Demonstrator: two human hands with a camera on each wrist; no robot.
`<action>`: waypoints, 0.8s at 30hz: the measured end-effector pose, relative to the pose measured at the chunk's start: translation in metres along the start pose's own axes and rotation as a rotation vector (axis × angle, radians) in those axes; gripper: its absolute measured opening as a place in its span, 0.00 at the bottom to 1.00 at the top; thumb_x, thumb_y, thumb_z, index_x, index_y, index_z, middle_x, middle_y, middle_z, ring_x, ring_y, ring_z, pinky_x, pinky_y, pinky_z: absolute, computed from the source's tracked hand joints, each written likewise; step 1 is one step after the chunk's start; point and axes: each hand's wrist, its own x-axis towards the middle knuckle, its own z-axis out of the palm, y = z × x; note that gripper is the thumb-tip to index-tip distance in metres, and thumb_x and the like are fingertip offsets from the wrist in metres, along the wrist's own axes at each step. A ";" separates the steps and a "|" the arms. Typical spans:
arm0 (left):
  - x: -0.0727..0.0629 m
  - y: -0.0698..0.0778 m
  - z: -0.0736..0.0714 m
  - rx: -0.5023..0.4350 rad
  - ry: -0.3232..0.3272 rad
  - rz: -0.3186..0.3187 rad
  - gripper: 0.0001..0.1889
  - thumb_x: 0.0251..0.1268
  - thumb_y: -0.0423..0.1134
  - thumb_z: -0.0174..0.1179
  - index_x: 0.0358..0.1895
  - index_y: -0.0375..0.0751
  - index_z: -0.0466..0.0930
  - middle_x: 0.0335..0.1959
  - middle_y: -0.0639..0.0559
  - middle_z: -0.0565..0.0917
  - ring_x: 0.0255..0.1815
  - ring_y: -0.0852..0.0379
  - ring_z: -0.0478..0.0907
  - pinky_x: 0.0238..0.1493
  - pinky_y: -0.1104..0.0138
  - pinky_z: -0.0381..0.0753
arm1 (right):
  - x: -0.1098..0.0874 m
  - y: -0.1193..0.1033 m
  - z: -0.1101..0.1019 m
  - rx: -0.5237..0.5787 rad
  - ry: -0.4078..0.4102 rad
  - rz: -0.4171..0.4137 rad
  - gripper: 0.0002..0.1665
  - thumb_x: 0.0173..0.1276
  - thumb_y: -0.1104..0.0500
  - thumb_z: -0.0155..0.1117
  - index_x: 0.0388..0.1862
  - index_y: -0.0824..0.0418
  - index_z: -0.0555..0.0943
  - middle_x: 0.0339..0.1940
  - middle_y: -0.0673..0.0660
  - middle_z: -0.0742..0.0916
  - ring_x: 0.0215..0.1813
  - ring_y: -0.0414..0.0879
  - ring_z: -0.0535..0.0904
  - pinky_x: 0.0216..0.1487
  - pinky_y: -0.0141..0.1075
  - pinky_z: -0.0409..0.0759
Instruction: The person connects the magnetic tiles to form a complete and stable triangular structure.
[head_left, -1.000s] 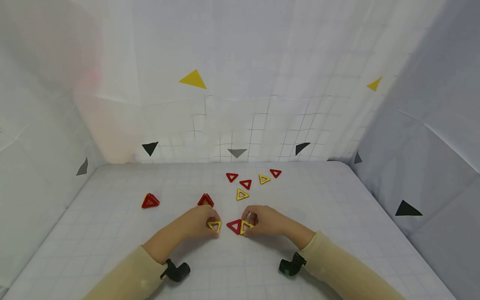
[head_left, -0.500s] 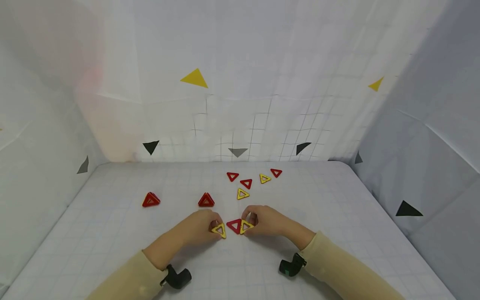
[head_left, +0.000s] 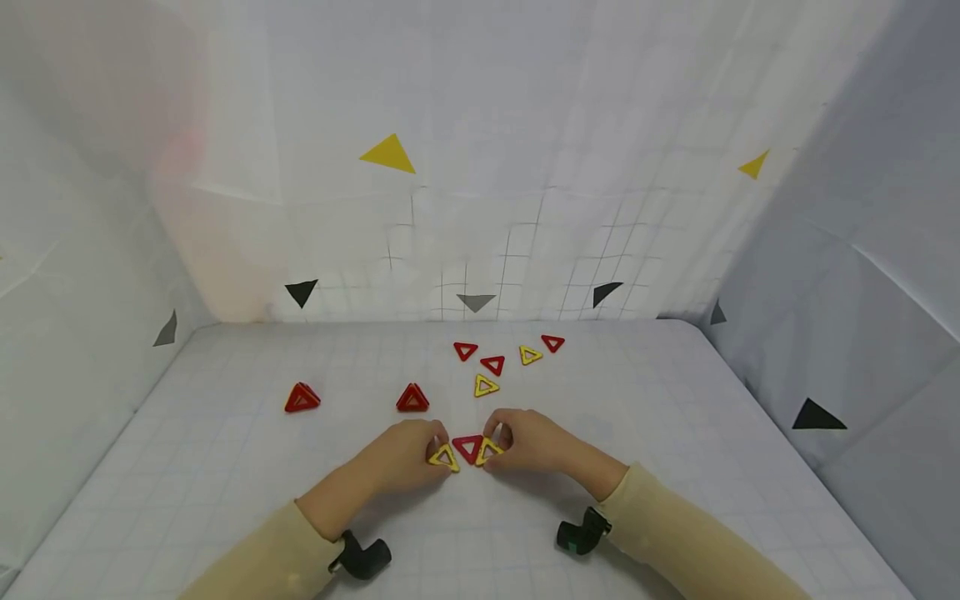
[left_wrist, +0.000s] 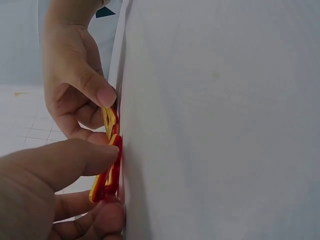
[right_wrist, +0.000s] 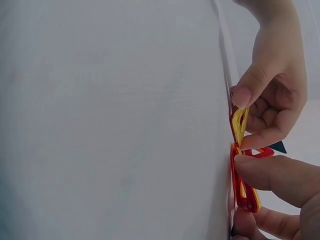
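My left hand [head_left: 405,454] pinches an open-centred yellow triangle tile [head_left: 455,460] low over the table. To its right lies a red triangle tile [head_left: 468,437], one corner pointing at me. Edge to edge with the red one is a second yellow triangle tile [head_left: 481,452], gripped between thumb and fingers of my right hand [head_left: 531,442]. Up close in the left wrist view, my left thumb presses the face of a yellow-and-red tile [left_wrist: 116,172]. The right wrist view shows my right thumb and fingers on a yellow-and-red tile [right_wrist: 242,187] standing close to the tabletop.
Behind my left hand sits a small red pyramid-like piece [head_left: 412,408], with another such red piece [head_left: 302,408] further left. Several loose red and yellow triangles, including a yellow tile [head_left: 477,387], lie toward the back. White cloth walls surround the table [head_left: 615,383].
My left hand has shifted slightly right, and its yellow tile has turned and come close to the red one. The red tile and the right-hand yellow tile have rotated a little together.
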 end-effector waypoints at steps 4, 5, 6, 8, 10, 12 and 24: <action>0.001 0.003 0.001 -0.027 0.004 -0.023 0.18 0.59 0.50 0.72 0.46 0.46 0.80 0.25 0.59 0.76 0.26 0.62 0.71 0.29 0.65 0.72 | -0.001 -0.004 -0.001 -0.003 0.003 0.000 0.21 0.55 0.49 0.80 0.44 0.50 0.80 0.26 0.48 0.81 0.30 0.43 0.75 0.32 0.37 0.75; 0.001 0.004 0.001 -0.033 0.002 -0.036 0.18 0.59 0.49 0.72 0.46 0.46 0.80 0.24 0.59 0.76 0.25 0.62 0.71 0.29 0.65 0.72 | -0.001 -0.005 -0.001 -0.002 0.004 0.003 0.21 0.55 0.49 0.80 0.44 0.50 0.80 0.26 0.48 0.81 0.30 0.43 0.75 0.32 0.37 0.75; 0.001 0.006 0.001 -0.038 0.000 -0.051 0.18 0.59 0.49 0.72 0.46 0.46 0.80 0.24 0.58 0.76 0.25 0.61 0.71 0.28 0.66 0.72 | -0.001 -0.005 -0.001 -0.001 0.004 0.005 0.21 0.55 0.49 0.80 0.44 0.50 0.80 0.26 0.48 0.81 0.30 0.43 0.75 0.32 0.37 0.75; 0.002 0.008 0.001 -0.046 -0.003 -0.073 0.18 0.59 0.49 0.72 0.46 0.45 0.80 0.23 0.58 0.76 0.24 0.61 0.71 0.27 0.66 0.71 | -0.001 -0.005 -0.001 -0.001 0.004 0.012 0.22 0.55 0.48 0.80 0.44 0.50 0.80 0.26 0.48 0.81 0.30 0.43 0.75 0.32 0.37 0.75; 0.003 0.010 0.001 -0.048 -0.001 -0.085 0.17 0.58 0.48 0.71 0.46 0.44 0.80 0.23 0.57 0.76 0.23 0.61 0.71 0.26 0.66 0.71 | -0.001 -0.006 -0.001 0.000 0.004 0.020 0.22 0.55 0.48 0.80 0.44 0.50 0.80 0.26 0.48 0.81 0.30 0.43 0.75 0.31 0.37 0.75; 0.003 0.010 0.002 -0.047 0.003 -0.095 0.17 0.58 0.48 0.71 0.45 0.44 0.80 0.22 0.57 0.76 0.23 0.61 0.70 0.26 0.66 0.71 | -0.001 -0.007 -0.001 -0.001 0.005 0.026 0.22 0.55 0.48 0.80 0.45 0.50 0.80 0.26 0.48 0.81 0.30 0.43 0.75 0.31 0.37 0.75; 0.002 0.010 0.005 -0.108 0.031 -0.106 0.15 0.57 0.44 0.72 0.44 0.42 0.81 0.23 0.57 0.76 0.24 0.60 0.71 0.27 0.66 0.71 | -0.003 -0.009 0.000 0.006 0.008 0.040 0.23 0.54 0.49 0.80 0.46 0.51 0.81 0.26 0.49 0.81 0.30 0.43 0.75 0.31 0.37 0.74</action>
